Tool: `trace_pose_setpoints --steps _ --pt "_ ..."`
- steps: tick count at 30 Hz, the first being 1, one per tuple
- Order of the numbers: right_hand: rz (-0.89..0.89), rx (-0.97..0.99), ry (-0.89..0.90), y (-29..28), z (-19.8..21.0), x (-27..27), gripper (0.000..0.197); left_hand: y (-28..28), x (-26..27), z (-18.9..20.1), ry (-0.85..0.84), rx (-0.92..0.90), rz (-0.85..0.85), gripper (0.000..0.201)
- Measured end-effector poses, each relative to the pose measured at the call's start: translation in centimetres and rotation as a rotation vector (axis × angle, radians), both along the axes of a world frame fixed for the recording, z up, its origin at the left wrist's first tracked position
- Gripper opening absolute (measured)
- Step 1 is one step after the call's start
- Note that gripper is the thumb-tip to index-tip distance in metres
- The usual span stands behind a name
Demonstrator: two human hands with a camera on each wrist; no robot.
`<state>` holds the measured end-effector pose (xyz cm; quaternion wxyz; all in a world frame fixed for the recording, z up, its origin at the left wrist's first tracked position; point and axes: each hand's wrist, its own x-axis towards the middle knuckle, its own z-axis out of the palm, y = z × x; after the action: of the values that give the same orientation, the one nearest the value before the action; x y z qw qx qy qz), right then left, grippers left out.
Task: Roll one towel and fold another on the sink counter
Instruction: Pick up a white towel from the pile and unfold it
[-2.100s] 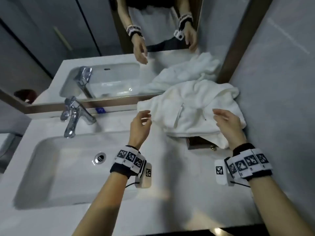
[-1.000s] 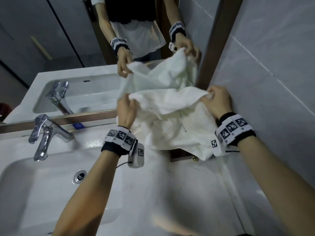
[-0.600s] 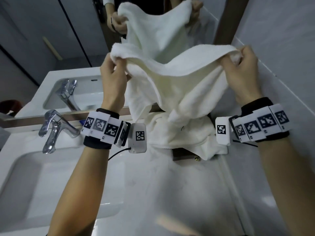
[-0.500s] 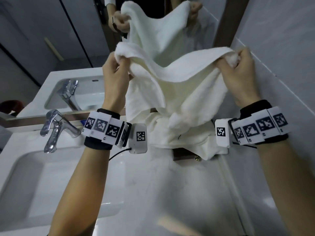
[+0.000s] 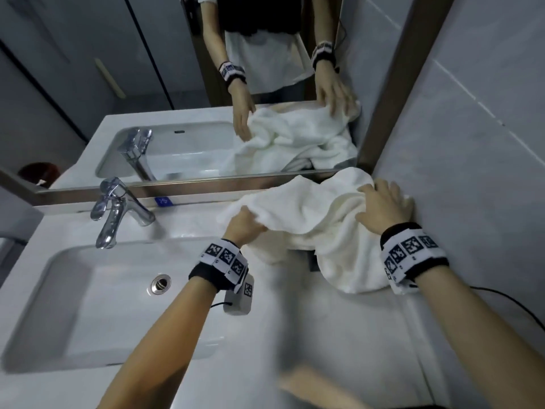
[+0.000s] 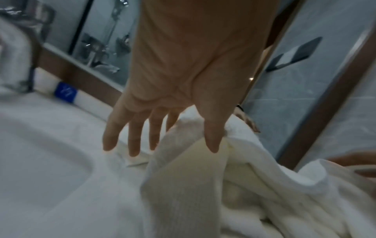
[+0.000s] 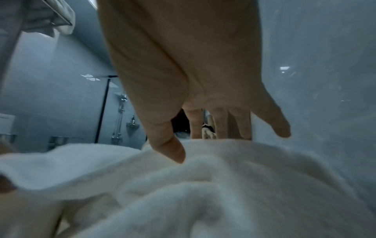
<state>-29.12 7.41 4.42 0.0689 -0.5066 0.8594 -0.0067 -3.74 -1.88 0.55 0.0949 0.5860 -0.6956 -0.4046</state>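
Note:
White towels lie in a crumpled heap (image 5: 309,214) at the back right of the sink counter (image 5: 295,335), against the mirror and the wall. I cannot tell one towel from the other in the heap. My left hand (image 5: 243,222) is at the heap's left edge. In the left wrist view its fingers (image 6: 132,145) are straight, with a towel fold (image 6: 183,185) rising between them and the thumb. My right hand (image 5: 383,205) rests flat on top of the heap by the wall, its fingers spread over the towel (image 7: 203,185).
A sink basin (image 5: 88,305) with a chrome faucet (image 5: 118,208) fills the counter's left. The mirror (image 5: 177,84) runs along the back and a tiled wall (image 5: 472,172) closes the right. A dark box (image 5: 312,261) shows under the towels. A blurred tan object (image 5: 318,385) lies near the front edge.
Both hands had lifted a towel high by its top edge. They have come down, the towel lies on the heap, and both hands have gone from pinching it to open.

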Motion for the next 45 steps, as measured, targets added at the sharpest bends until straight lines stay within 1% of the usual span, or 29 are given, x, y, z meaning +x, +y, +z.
trace_pose_setpoints --steps 2,3,4,6,7,10,12,13,15,17,19,20,21,22,23,24,26,29,31,33,34,35,37,38,39,41,42,43,45 --pt "0.069 -0.104 -0.1 -0.4 0.1 1.1 0.057 0.1 1.4 -1.3 -0.036 0.136 0.101 0.061" --pt "0.128 -0.129 -0.156 -0.7 0.3 1.8 0.058 0.1 2.0 -1.8 -0.018 0.169 0.122 0.056" --pt "0.197 -0.128 -0.186 -1.1 0.6 2.8 0.061 0.1 2.5 -2.1 0.011 0.164 0.134 0.045" --pt "0.351 -0.086 -0.227 -1.7 0.9 4.9 0.068 0.3 3.0 -1.8 0.075 0.078 0.148 0.016" --pt "0.419 -0.055 -0.265 -2.0 0.8 6.1 0.074 0.4 3.2 -1.3 0.11 0.021 0.142 0.008" --pt "0.582 -0.004 -0.347 -2.9 0.4 9.4 0.089 0.6 3.5 1.3 0.268 -0.078 0.095 0.007" --pt "0.645 -0.059 -0.369 -3.6 0.7 11.0 0.09 0.7 3.9 3.4 0.351 -0.124 0.039 0.007" --pt "0.663 -0.1 -0.358 -4.0 0.9 11.5 0.086 0.7 4.3 4.2 0.367 -0.171 0.013 0.007" --pt "0.668 -0.177 -0.333 -4.9 1.6 12.2 0.069 0.6 4.9 5.7 0.359 -0.299 -0.019 0.006" --pt "0.636 -0.255 -0.353 -5.6 2.4 12.4 0.048 0.6 5.6 6.5 0.345 -0.386 -0.053 0.011" --pt "0.593 -0.304 -0.415 -6.0 3.3 12.1 0.027 0.7 6.4 6.7 0.331 -0.355 -0.077 0.027" --pt "0.577 -0.314 -0.448 -6.1 3.7 11.8 0.019 0.6 6.7 6.5 0.28 -0.32 -0.092 0.035" --pt "0.563 -0.317 -0.47 -6.2 4.2 11.4 0.015 0.6 7.0 6.2 0.17 -0.297 -0.124 0.038" --pt "0.546 -0.318 -0.475 -6.3 4.7 10.9 0.014 0.5 7.2 5.7 0.03 -0.288 -0.158 0.035" --pt "0.529 -0.328 -0.47 -6.3 5.1 10.4 0.014 0.4 7.4 5.3 -0.063 -0.278 -0.167 0.028" --pt "0.507 -0.343 -0.461 -6.4 5.6 9.8 0.015 0.2 7.7 4.8 -0.069 -0.263 -0.143 0.02" --pt "0.454 -0.368 -0.435 -6.4 6.1 8.4 0.02 -0.2 7.9 4.3 0.103 -0.202 -0.027 0.015" --pt "0.364 -0.376 -0.416 -6.0 6.0 6.5 0.021 -0.9 7.7 4.6 0.363 -0.195 0.161 0.023" --pt "0.316 -0.333 -0.426 -5.7 5.7 5.4 0.018 -1.3 7.1 5.2 0.485 -0.215 0.2 0.02" --pt "0.343 -0.216 -0.403 -5.4 5.2 5.0 0.012 -1.5 6.2 5.9 0.53 -0.264 0.132 0.011" --pt "0.385 -0.165 -0.409 -5.3 4.9 5.1 0.003 -1.6 5.6 6.1 0.537 -0.291 0.083 0.01" --pt "0.436 -0.131 -0.433 -5.1 4.7 5.5 0.014 -1.6 4.9 6.4 0.519 -0.327 0.034 0.009" --pt "0.514 -0.116 -0.56 -5.1 4.3 6.2 0.042 -1.6 3.5 6.7 0.456 -0.424 -0.057 0.021" --pt "0.54 -0.145 -0.631 -5.3 4.1 6.5 0.048 -1.6 2.8 6.9 0.433 -0.465 -0.104 0.027" --pt "0.555 -0.188 -0.682 -5.3 4.1 7.0 0.048 -1.5 2.2 7.2 0.424 -0.483 -0.148 0.028" --pt "0.537 -0.302 -0.729 -5.7 4.0 7.3 0.036 -1.4 1.5 7.7 0.43 -0.494 -0.188 0.025" --pt "0.509 -0.359 -0.751 -5.8 4.1 7.3 0.032 -1.4 1.4 7.8 0.441 -0.491 -0.176 0.03" --pt "0.486 -0.407 -0.767 -5.9 4.3 7.2 0.034 -1.4 1.4 7.8 0.459 -0.486 -0.166 0.035" --pt "0.513 -0.411 -0.783 -6.2 4.4 6.8 0.05 -1.4 1.3 7.6 0.488 -0.458 -0.185 0.04"
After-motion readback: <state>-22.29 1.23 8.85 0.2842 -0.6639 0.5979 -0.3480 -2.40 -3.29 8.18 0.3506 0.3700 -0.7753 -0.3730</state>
